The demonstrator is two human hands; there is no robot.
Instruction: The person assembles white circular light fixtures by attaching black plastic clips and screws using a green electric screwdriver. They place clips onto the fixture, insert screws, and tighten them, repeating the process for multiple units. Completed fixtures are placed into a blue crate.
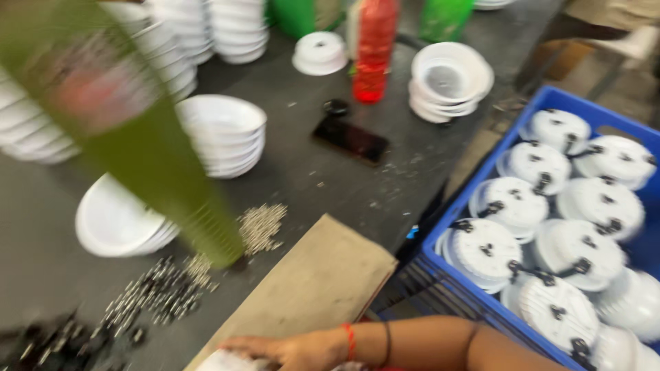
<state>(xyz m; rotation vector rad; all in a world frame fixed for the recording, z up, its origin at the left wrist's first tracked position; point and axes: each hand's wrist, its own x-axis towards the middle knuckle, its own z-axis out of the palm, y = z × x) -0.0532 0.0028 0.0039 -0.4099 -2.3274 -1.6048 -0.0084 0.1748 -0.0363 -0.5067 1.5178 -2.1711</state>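
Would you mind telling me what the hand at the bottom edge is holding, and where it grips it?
The hand rests on top of a white round part at the frame's bottom edge. Blur hides whether the fingers grip it. Which hand it is cannot be told.

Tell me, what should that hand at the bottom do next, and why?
Probably lift the white round part it rests on: the hand lies flat over it on the cardboard sheet, not visibly gripping yet. Which hand it is, I cannot tell.

A dark grey worktable [344, 185] under even light, bare floor [619, 75] beyond its edge.
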